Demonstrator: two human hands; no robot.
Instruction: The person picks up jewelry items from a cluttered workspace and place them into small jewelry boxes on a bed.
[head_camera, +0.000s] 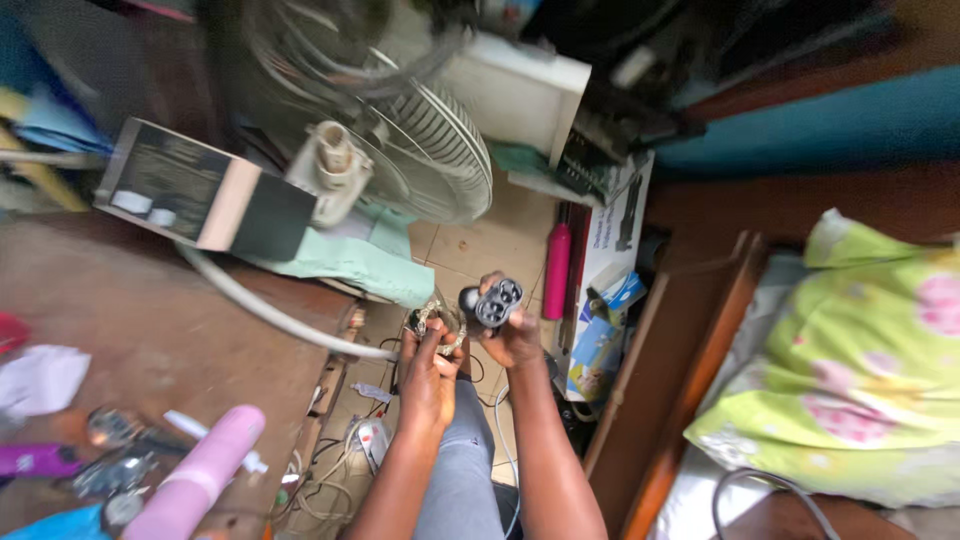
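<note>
Black plastic showed in the head view: the right hand (512, 335) clenched a dark plug (497, 302), its holed face turned up toward the camera. Just beside it, the left hand (430, 365) closed its fingers on a small bundle of wire (438, 318), held above the tiled floor (470, 245). A white fan (420, 140) stood beyond the hands, a wooden table (170, 330) lay to the left, and a pink bottle (556, 270) stood upright near the plug.

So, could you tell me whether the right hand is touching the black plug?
Touching. The head view shows the right hand wrapped around the base of the black plug, fingers closed on it, with the socket end sticking out above.
</note>
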